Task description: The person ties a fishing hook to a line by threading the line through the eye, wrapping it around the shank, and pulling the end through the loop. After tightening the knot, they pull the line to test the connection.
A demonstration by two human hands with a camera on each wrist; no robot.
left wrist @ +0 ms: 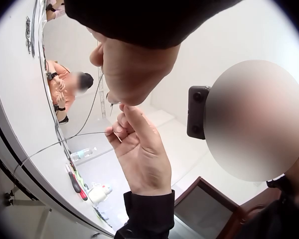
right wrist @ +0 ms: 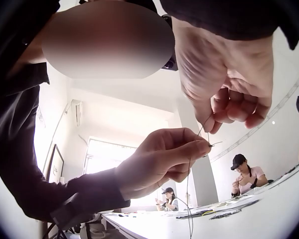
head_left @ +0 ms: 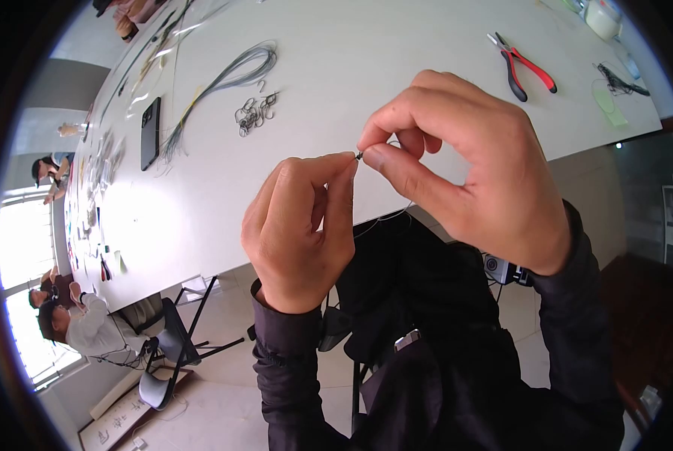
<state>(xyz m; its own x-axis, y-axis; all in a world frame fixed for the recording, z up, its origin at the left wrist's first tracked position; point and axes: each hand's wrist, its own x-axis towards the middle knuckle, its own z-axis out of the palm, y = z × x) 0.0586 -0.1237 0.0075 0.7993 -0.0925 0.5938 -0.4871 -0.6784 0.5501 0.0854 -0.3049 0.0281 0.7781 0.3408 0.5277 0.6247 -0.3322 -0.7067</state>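
My left hand (head_left: pixel 299 225) pinches a small dark knotted piece (head_left: pixel 359 155) between thumb and forefinger, above the table's near edge. From the other side, the thumb and forefinger of my right hand (head_left: pixel 472 161) close on the thin line beside that piece. In the right wrist view the dark piece (right wrist: pixel 211 145) shows at the left hand's fingertips, with a short end sticking out. A thin line (left wrist: pixel 50 145) loops down from the hands in the left wrist view. The right hand (right wrist: pixel 229 74) is above the left hand (right wrist: pixel 162 154) there.
On the white table (head_left: pixel 201 218) lie a black phone (head_left: pixel 150 134), a bundle of grey lines (head_left: pixel 235 71), a pile of metal hooks (head_left: pixel 254 114) and red-and-black pliers (head_left: pixel 523 66). A green slip (head_left: pixel 611 105) lies at the right. Several people sit at the far left.
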